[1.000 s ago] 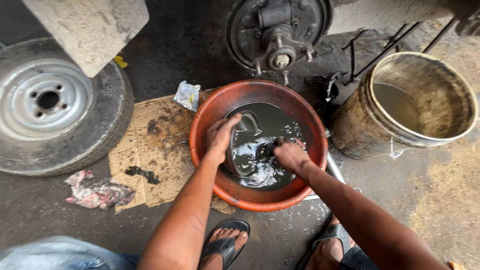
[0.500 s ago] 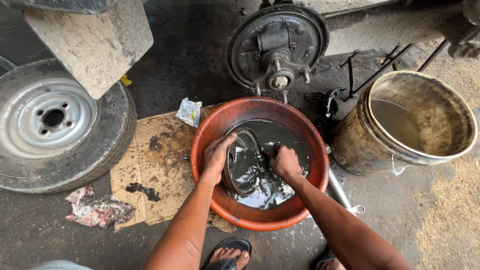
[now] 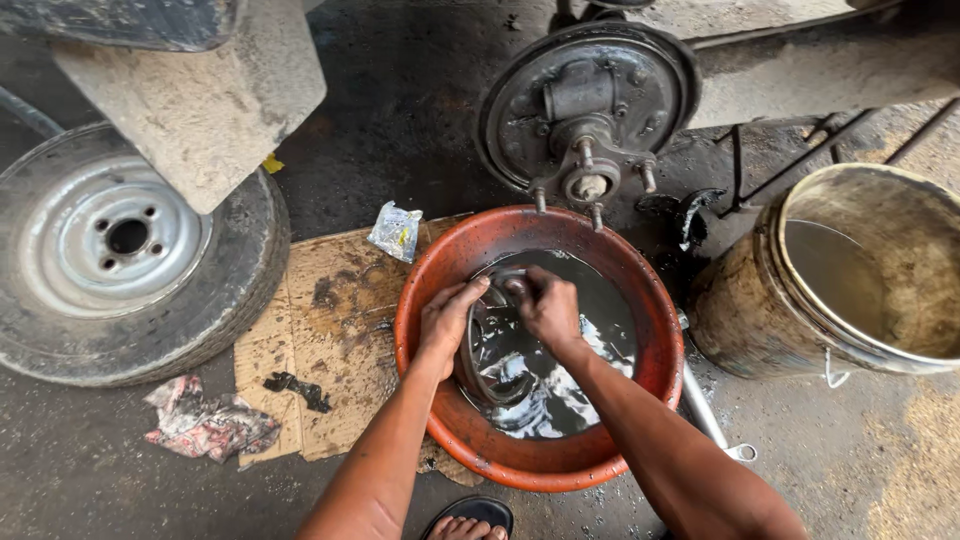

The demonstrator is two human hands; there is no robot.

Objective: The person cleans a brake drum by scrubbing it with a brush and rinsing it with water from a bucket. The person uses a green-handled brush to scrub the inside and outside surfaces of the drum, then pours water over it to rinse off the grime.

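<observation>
An orange-red basin (image 3: 430, 300) sits on the ground, filled with dark oily liquid. A round dark metal drum-shaped part (image 3: 495, 360) stands tilted in the liquid. My left hand (image 3: 447, 318) grips its left rim. My right hand (image 3: 545, 305) is closed over its top edge; anything held under the fingers is hidden. Both hands are wet and greasy.
A bare brake hub with studs (image 3: 588, 110) hangs just beyond the basin. A wheel with a tyre (image 3: 115, 250) lies at left, a dirty bucket (image 3: 850, 270) at right. Stained cardboard (image 3: 320, 340), a crumpled packet (image 3: 395, 230), a rag (image 3: 205, 425) and a metal tool (image 3: 712, 420) lie around.
The view has shifted closer to the basin. The metal part has been lifted and tilted more upright, and both hands have moved up to its top edge.
</observation>
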